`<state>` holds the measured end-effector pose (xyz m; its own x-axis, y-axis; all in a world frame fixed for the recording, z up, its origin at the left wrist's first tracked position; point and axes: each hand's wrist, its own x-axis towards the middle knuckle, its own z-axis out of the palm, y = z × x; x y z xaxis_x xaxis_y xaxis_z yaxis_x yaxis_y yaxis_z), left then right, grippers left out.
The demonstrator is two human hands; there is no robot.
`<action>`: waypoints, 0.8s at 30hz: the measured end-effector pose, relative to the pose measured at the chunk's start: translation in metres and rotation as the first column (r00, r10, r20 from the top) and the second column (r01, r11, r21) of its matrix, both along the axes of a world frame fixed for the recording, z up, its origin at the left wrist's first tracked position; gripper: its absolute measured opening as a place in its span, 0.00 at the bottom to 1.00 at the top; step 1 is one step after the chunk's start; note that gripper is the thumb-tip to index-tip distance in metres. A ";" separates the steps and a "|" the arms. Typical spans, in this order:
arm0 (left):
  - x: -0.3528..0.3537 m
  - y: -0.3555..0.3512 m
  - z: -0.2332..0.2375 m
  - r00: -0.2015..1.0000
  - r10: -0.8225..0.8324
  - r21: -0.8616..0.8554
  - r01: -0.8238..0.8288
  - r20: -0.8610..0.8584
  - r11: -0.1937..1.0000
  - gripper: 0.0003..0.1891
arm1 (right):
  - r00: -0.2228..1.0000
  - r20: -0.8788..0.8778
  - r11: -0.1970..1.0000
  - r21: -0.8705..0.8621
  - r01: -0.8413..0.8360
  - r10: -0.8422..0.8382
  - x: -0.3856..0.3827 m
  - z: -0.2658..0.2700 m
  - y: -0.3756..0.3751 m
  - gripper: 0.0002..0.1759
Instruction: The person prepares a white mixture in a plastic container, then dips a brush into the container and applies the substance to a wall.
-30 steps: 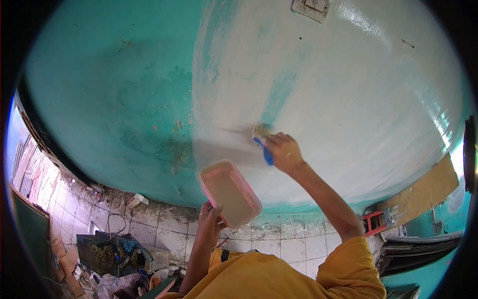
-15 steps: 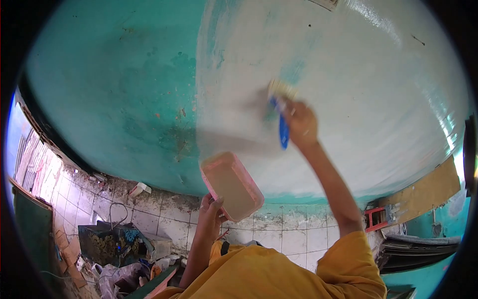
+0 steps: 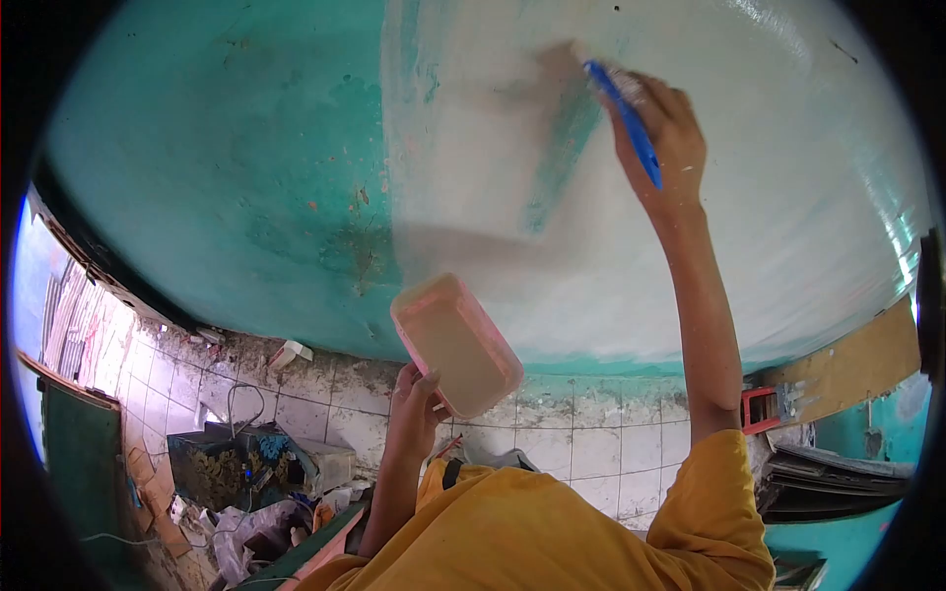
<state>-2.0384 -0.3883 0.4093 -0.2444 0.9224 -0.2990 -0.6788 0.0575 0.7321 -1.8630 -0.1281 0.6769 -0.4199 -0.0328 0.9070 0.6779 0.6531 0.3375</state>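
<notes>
My left hand [image 3: 418, 396] grips the near left edge of a pink rectangular tub [image 3: 493, 347], which holds pale whitish paint. Up against the wall, my right hand [image 3: 662, 133] is closed around a brush with a blue handle [image 3: 631, 123]; its bristles are at the wall surface, partly hidden by the fingers. The wall is green on the left [image 3: 246, 177] and coated whitish on the right [image 3: 788, 197]. A streak of green [image 3: 564, 163] shows through the white below the brush.
On the tiled floor [image 3: 355, 433] at lower left stand a dark patterned box [image 3: 212, 468] and plastic bags [image 3: 241, 537]. At right are a brown board [image 3: 852, 355], a red object [image 3: 759, 409] and stacked dark sheets [image 3: 828, 483].
My right hand has moved up and to the right along the wall with the brush. The tub in my left hand appears slightly higher in view.
</notes>
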 end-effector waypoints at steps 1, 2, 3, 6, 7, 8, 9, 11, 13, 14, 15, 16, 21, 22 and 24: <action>0.000 0.000 0.001 1.000 0.001 -0.004 -0.001 -0.002 1.000 0.31 | 0.999 -0.035 0.997 0.076 0.023 -0.021 0.000 0.004 0.000 0.14; 0.001 0.000 0.002 1.000 0.004 -0.004 -0.004 0.001 1.000 0.31 | 0.999 -0.035 0.997 0.073 0.021 -0.018 -0.001 -0.003 0.002 0.14; 0.001 -0.001 0.002 1.000 0.008 -0.004 -0.008 0.005 1.000 0.31 | 0.998 -0.013 0.996 0.056 0.063 -0.062 -0.001 -0.019 0.005 0.15; -0.001 -0.001 -0.001 1.000 0.026 -0.026 -0.026 0.005 0.999 0.30 | 0.987 0.121 0.989 -0.092 0.117 -0.106 0.003 -0.103 0.012 0.25; -0.003 -0.001 -0.003 1.000 0.028 -0.029 -0.028 0.004 0.999 0.30 | 0.986 0.157 0.978 -0.190 0.090 -0.061 0.003 -0.139 0.009 0.27; -0.006 -0.002 -0.004 1.000 0.031 -0.025 -0.031 0.002 0.999 0.30 | 0.982 0.186 0.962 -0.266 0.065 -0.014 0.004 -0.180 0.008 0.21; -0.008 -0.002 -0.006 0.999 0.032 -0.020 -0.032 0.000 0.999 0.30 | 0.969 0.245 0.929 -0.352 0.112 -0.024 0.003 -0.215 0.002 0.21; -0.010 -0.004 -0.008 0.999 0.034 -0.013 -0.034 0.002 0.999 0.30 | 0.957 0.287 0.897 -0.432 0.091 0.041 0.004 -0.271 -0.003 0.27; -0.014 -0.003 -0.007 0.999 0.038 0.000 -0.038 0.006 0.999 0.30 | 0.938 0.329 0.819 -0.565 0.102 0.110 0.006 -0.275 -0.008 0.27; -0.015 -0.003 -0.006 0.999 0.041 0.007 -0.042 0.004 0.999 0.30 | 0.938 0.329 0.819 -0.564 0.102 0.110 0.009 -0.272 -0.004 0.27; -0.015 -0.004 -0.005 0.999 0.045 0.013 -0.045 0.004 0.999 0.30 | 0.931 0.348 0.845 -0.526 0.097 0.110 0.009 -0.245 -0.004 0.26; -0.014 -0.005 -0.004 0.999 0.042 0.007 -0.042 0.008 0.999 0.30 | 0.924 0.366 0.866 -0.491 0.093 0.108 0.009 -0.218 -0.003 0.25; -0.009 -0.002 -0.002 0.999 0.037 -0.010 -0.037 0.026 0.999 0.30 | 1.000 0.021 0.973 -0.232 -0.013 0.018 -0.001 -0.086 0.002 0.19; -0.008 -0.002 -0.003 0.999 0.040 -0.014 -0.039 0.030 0.999 0.30 | 1.000 -0.012 0.985 -0.171 -0.016 0.014 -0.002 -0.078 -0.001 0.20; -0.007 -0.002 -0.003 0.998 0.037 -0.021 -0.036 0.046 0.999 0.30 | 0.999 -0.045 0.994 -0.111 -0.018 0.013 -0.004 -0.082 -0.002 0.22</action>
